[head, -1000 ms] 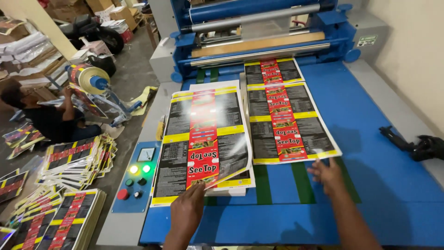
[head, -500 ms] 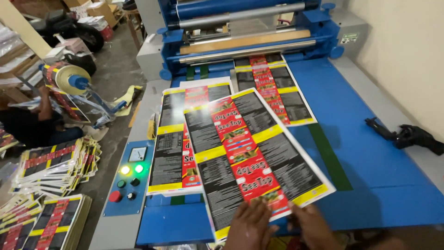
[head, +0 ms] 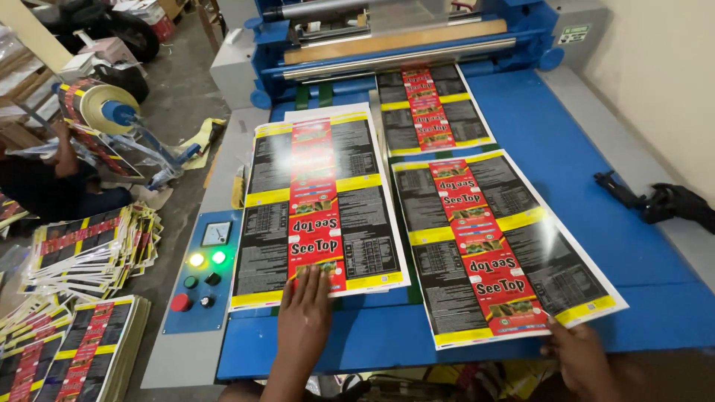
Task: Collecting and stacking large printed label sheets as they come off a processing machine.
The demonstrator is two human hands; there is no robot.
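My left hand (head: 305,320) lies flat, fingers apart, on the near edge of a stack of glossy printed sheets (head: 320,193), black with yellow bands and a red centre strip. My right hand (head: 577,353) grips the near edge of a second such sheet (head: 499,246), which lies slightly skewed on the blue machine table (head: 596,156), to the right of the stack. A third sheet (head: 432,112) lies further back, just under the rollers (head: 395,56).
A control panel (head: 201,268) with two lit green lamps, a dial and a red button sits left of the stack. Piles of printed sheets (head: 89,249) cover the floor at left, where a seated person (head: 45,186) works beside a film roll (head: 97,108). A black tool (head: 663,201) rests at the right edge.
The sheet that both hands held tilted over the table's middle now lies flat on the right. My left hand has moved off it onto the left stack.
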